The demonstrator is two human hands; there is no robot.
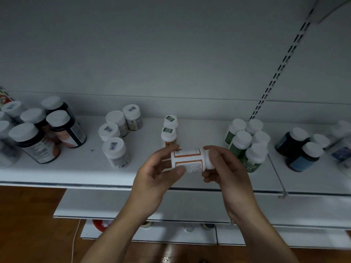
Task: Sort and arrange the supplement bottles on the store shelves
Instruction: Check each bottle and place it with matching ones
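I hold a white bottle with an orange-bordered label [190, 160] on its side above the front of the white shelf [95, 173]. My left hand [157, 175] grips its base end, thumb across the label. My right hand [224, 168] grips the capped end. Just behind stand two matching orange-label bottles [168, 136] in a line. Grouped along the shelf are dark bottles with white caps [57, 130] at left, pale bottles [115, 141], green-label bottles [247, 145] and blue-label dark bottles [302, 149] at right.
A slotted upright rail [281, 65] runs up the back panel at right. Lower shelves [133, 205] step out beneath, with a red object [99, 224] and more bottle tops under them. Brown wooden floor [28, 224] lies at left.
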